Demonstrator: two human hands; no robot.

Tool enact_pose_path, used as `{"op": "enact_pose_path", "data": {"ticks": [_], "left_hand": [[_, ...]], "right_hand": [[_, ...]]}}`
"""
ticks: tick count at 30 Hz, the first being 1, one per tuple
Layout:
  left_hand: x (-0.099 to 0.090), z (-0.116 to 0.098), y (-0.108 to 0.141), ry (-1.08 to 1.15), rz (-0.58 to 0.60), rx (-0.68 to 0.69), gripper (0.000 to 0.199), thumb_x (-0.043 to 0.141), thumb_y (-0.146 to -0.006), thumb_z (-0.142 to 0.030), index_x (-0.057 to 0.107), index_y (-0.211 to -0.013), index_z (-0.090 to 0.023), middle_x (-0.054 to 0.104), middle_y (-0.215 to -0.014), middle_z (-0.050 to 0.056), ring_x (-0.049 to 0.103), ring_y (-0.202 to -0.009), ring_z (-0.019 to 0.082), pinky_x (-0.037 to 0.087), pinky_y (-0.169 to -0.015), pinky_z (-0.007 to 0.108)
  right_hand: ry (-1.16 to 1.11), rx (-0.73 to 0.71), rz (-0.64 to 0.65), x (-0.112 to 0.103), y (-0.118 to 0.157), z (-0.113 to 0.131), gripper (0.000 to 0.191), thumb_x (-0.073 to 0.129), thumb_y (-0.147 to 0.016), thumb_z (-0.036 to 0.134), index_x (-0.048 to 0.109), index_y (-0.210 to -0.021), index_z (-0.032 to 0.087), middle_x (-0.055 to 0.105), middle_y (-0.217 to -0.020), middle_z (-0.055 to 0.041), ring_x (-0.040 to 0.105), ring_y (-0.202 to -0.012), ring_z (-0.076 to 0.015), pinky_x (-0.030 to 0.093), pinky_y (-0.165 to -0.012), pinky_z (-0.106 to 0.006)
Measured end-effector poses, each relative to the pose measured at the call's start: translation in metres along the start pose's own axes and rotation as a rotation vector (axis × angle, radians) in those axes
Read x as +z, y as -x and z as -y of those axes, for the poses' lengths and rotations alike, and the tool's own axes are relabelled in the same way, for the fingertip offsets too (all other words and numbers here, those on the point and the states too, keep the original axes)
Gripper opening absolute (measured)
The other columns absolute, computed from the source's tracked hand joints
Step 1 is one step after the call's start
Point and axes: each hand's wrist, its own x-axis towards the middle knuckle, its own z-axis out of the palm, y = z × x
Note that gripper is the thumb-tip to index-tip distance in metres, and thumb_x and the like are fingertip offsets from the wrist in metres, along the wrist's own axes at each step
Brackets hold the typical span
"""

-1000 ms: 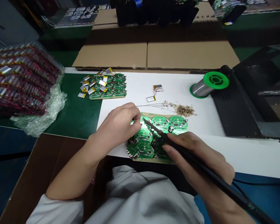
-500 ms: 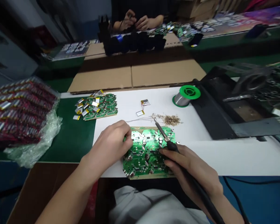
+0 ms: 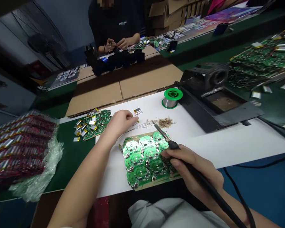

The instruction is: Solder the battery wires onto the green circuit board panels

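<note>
My right hand (image 3: 194, 167) is closed around the black handle of a soldering iron (image 3: 161, 132), whose tip points up and left beside a pile of brown crumbs (image 3: 165, 123). A green circuit board panel (image 3: 147, 158) lies under and left of that hand. Beyond the panel's top left corner, my left hand (image 3: 122, 122) reaches over the white sheet, thumb and forefinger around a small battery (image 3: 138, 120) that is mostly hidden. Another small wired battery (image 3: 137, 110) lies just past the fingers. Thin solder strands (image 3: 141, 125) run beside the left hand.
A green solder spool (image 3: 173, 98) stands near a black metal stand (image 3: 204, 101). Boards with loose batteries (image 3: 92, 123) and wrapped battery stacks (image 3: 21, 145) sit left. More boards (image 3: 263, 60) lie right. Across the bench, a person's hands (image 3: 116, 45) work behind cardboard (image 3: 147, 79).
My left hand has moved from the panel's top left edge to the small battery beyond it. A battery with wires now shows at that corner. The view has shifted and tilted.
</note>
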Motion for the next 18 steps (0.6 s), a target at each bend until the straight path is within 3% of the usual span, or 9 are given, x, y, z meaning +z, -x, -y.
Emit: {"op": "enact_pose_path", "data": {"ticks": [4,8,12,18], "left_hand": [[0.021,0.000,-0.029,-0.045,0.000,-0.040,0.016,0.075,-0.080,-0.019,0.065,-0.068,-0.020,0.069,-0.070,0.004,0.064,-0.072,0.023,0.044,-0.069,0.034],[0.016,0.006,-0.022,-0.043,0.012,0.001,0.019,0.068,-0.076,-0.008,0.062,-0.063,-0.020,0.069,-0.074,0.005,0.064,-0.075,0.023,0.046,-0.069,0.033],[-0.002,0.009,0.014,0.019,-0.043,0.075,0.012,0.064,-0.083,-0.011,0.064,-0.076,-0.021,0.074,-0.104,0.005,0.068,-0.098,0.023,0.048,-0.082,0.033],[-0.006,0.001,0.089,0.181,-0.050,0.205,0.010,0.061,-0.093,-0.021,0.064,-0.083,-0.023,0.073,-0.089,-0.001,0.065,-0.091,0.020,0.046,-0.080,0.032]], "right_hand": [[-0.015,0.049,-0.034,-0.001,0.000,0.001,0.026,0.064,-0.097,0.010,0.071,-0.116,0.028,0.079,-0.094,-0.0031,0.077,-0.082,-0.0181,0.061,-0.069,-0.027],[-0.056,0.040,-0.062,-0.002,-0.001,0.000,0.029,0.063,-0.097,0.007,0.071,-0.116,0.028,0.079,-0.095,-0.0018,0.078,-0.084,-0.0170,0.062,-0.072,-0.026],[-0.020,0.054,-0.092,-0.007,-0.007,0.004,0.030,0.065,-0.097,0.009,0.072,-0.117,0.029,0.080,-0.096,0.0006,0.077,-0.082,-0.0144,0.062,-0.075,-0.024],[0.065,0.176,0.004,-0.005,-0.038,0.018,0.012,0.069,-0.098,0.021,0.069,-0.108,0.028,0.080,-0.100,0.0013,0.076,-0.083,-0.0132,0.061,-0.080,-0.023]]}}
